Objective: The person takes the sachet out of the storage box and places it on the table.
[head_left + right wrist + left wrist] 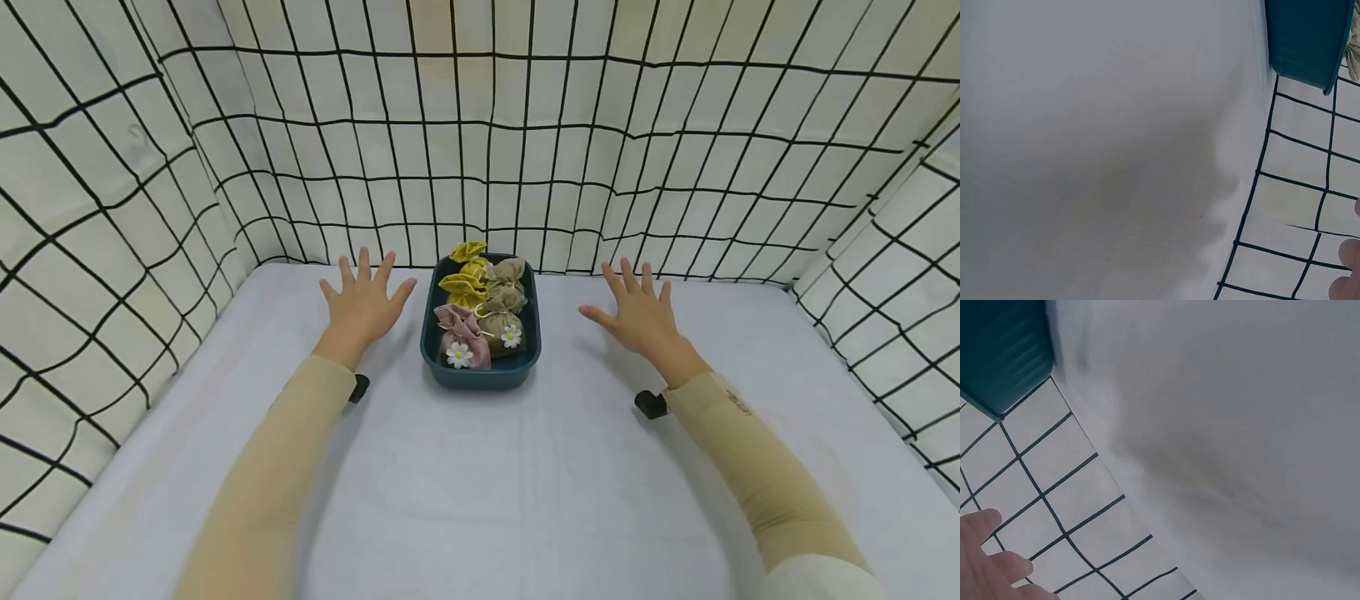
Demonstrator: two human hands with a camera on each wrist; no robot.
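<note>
From my station I watch 2 bare hands spread over a white-covered table [480, 483]. The left hand [363, 310] has its fingers straight and fanned apart, holding nothing; the right hand [641, 317] is likewise splayed, its thumb pointing inward. Between the 2 thumbs sits a dark teal, rounded rectangular plastic tub [480, 380], just beside the left thumb without touching it, and a little further from the right thumb. Inside it I see yellow fabric pouches [463, 292] level with the left fingers, khaki drawstring pouches [500, 325] on the side toward the right fingers, and 1 dusty-pink fabric pouch [465, 333] nearer the left wrist. 2 white artificial daisies [459, 356] show at the near end, closer to me than the fingertips. Beyond all the fingertips rises black grid netting [487, 125] against a pale backing.
</note>
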